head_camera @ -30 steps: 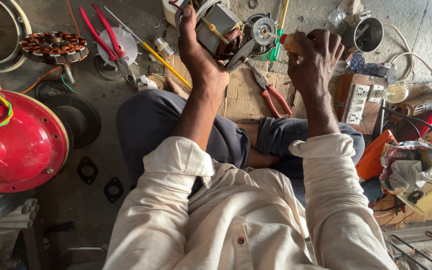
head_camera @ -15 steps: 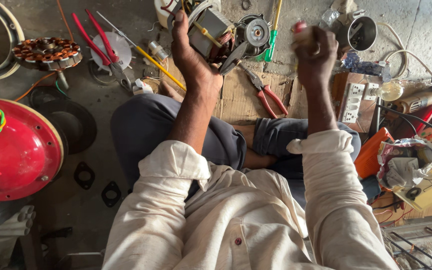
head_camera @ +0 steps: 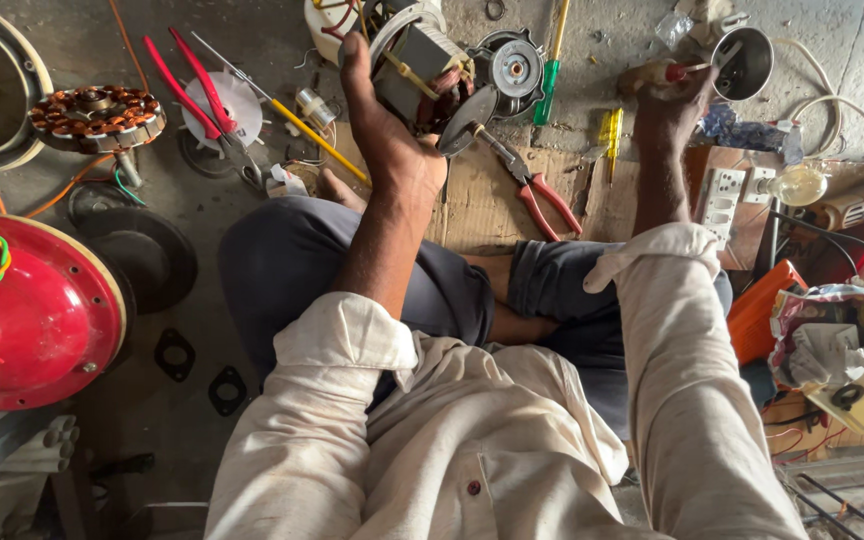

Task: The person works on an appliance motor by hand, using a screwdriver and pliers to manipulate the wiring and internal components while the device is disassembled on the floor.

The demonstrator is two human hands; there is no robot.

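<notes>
Head view: left hand clasping small motor, right hand gripping red-handled tool.

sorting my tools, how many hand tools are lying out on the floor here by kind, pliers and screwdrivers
Pliers: 2, a big red-handled pair by the white fan wheel and a smaller red-handled pair on the cardboard.
Screwdrivers: 3, one long yellow, one green and yellow, one short yellow.
Total: 5
</notes>
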